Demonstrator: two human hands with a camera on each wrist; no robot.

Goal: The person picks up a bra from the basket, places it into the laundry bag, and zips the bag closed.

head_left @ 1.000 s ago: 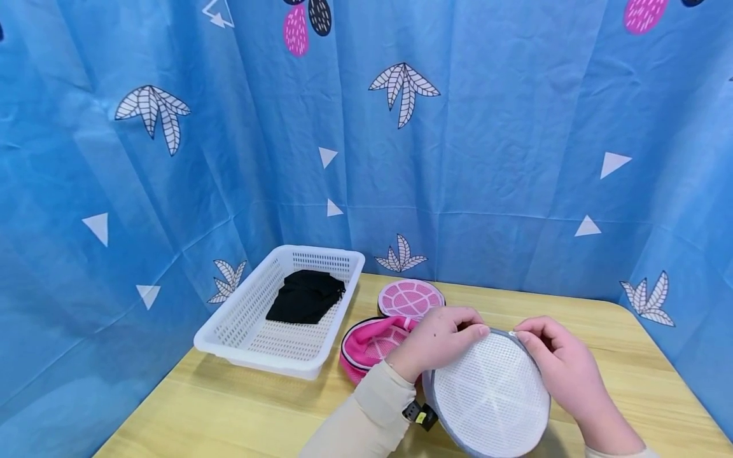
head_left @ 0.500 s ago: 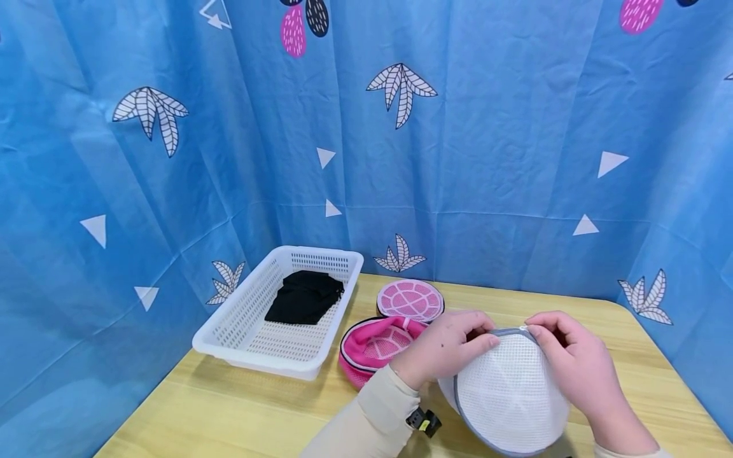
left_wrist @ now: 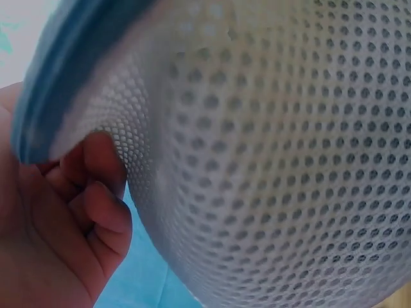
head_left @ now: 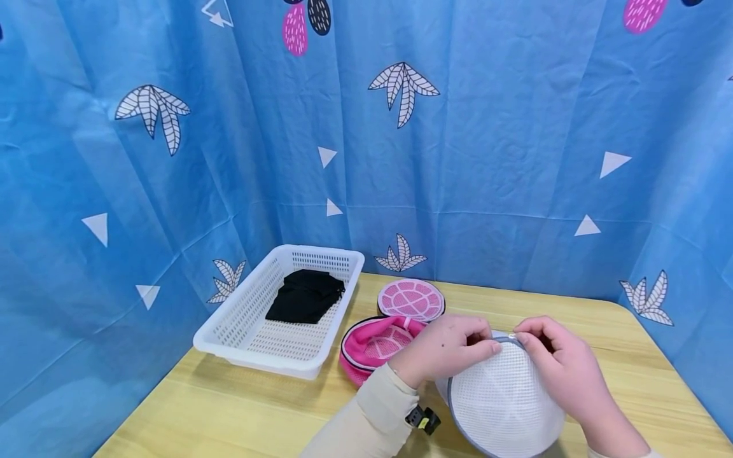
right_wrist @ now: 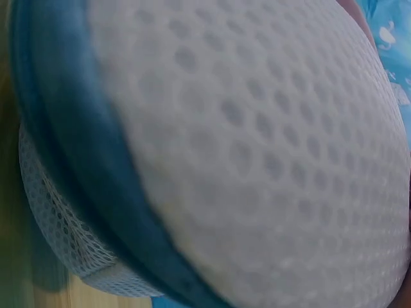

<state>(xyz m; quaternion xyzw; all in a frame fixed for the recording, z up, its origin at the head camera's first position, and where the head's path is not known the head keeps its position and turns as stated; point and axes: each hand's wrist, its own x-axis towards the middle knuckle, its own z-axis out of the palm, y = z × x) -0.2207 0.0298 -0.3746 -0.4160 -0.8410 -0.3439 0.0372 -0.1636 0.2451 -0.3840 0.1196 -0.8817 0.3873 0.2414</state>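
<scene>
A white mesh laundry bag (head_left: 504, 401) with a grey-blue zipper trim is held up at the front right of the table. My left hand (head_left: 449, 346) pinches its upper edge between thumb and fingers. Just to the right, my right hand (head_left: 564, 362) pinches the trim at a small white zipper pull (head_left: 511, 336). In the left wrist view, curled fingers of the left hand (left_wrist: 70, 218) grip behind the trim, and the mesh bag (left_wrist: 276, 154) fills most of the picture. The right wrist view is largely covered by the bag (right_wrist: 257, 141) and its trim, with the right hand's fingertips hidden.
A white plastic basket (head_left: 209, 343) holding folded black cloth (head_left: 306, 296) stands at the left. Beside my left forearm lies an opened pink mesh bag (head_left: 363, 346), with a flat pink mesh bag (head_left: 411, 299) behind it. A blue patterned curtain (head_left: 487, 159) encloses the wooden table (head_left: 223, 407).
The mesh bag shifted right and bulged outward, then came back slightly left. Both hands moved with it, keeping their pinch on the trim. Basket and pink bags stayed put.
</scene>
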